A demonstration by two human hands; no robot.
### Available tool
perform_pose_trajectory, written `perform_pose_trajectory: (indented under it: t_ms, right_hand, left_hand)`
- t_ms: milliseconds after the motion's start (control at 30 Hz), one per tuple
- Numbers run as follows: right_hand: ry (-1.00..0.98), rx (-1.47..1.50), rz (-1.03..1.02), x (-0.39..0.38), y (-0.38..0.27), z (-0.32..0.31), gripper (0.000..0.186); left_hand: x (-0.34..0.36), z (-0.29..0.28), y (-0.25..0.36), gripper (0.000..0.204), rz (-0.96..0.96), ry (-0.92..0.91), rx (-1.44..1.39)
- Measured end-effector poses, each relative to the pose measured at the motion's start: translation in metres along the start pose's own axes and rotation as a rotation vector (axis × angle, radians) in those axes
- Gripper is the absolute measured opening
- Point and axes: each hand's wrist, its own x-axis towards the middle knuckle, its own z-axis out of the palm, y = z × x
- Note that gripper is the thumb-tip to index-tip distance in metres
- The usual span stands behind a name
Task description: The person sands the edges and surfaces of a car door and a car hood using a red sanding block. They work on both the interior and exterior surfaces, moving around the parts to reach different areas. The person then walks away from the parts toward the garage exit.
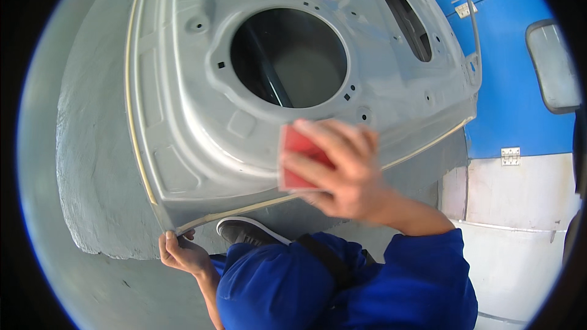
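A grey car door panel point(391, 95) stands in front of me with its inner side showing, a large round opening in its middle. My right hand point(354, 174) holds a flat red rectangular pad point(302, 148) with pale edges, thumb and fingers closed around it. It is over the door's near part, slightly blurred; I cannot tell whether the pad touches the metal. At the near left corner of the door, my left hand point(183, 253) pinches the edge between thumb and fingers. A yellowish sealant bead point(241, 208) runs along the door's left and near edges.
A dark shoe point(247, 231) with a white sole rim is close below the near edge. Grey floor point(92, 146) lies to the left. On the right are a blue panel point(501, 85) with hinges, a white lower panel point(513, 189) and a rounded frame point(553, 67).
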Motion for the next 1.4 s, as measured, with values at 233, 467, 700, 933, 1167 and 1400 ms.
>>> perform_pose_trajectory:
  t_ms: [233,467,700,933,1167,1400]
  right_hand:
    - [0.136,-0.282,0.263,-0.037,0.061,-0.029,0.032]
    - [0.220,0.150,0.385,-0.025,0.020,-0.002,0.034]
    - [-0.003,0.163,-0.056,0.042,0.018,-0.001,0.048]
    - [-0.252,0.056,-0.020,0.012,0.069,-0.039,0.052]
    - [-0.397,0.156,-0.349,0.125,0.036,0.014,0.061]
    - [-0.241,-0.106,-0.390,0.213,0.083,0.063,0.045]
  left_hand:
    - [-0.001,-0.002,0.002,0.026,-0.038,0.052,0.037]
    - [-0.003,-0.004,-0.003,0.025,-0.074,0.066,0.029]
    - [-0.005,0.004,0.004,0.024,-0.088,0.110,0.061]
    - [-0.011,0.022,0.023,0.027,-0.112,0.194,0.028]
    - [-0.010,-0.002,-0.006,0.027,-0.080,0.105,-0.019]
    - [-0.010,-0.007,-0.004,0.026,-0.104,0.028,-0.020]
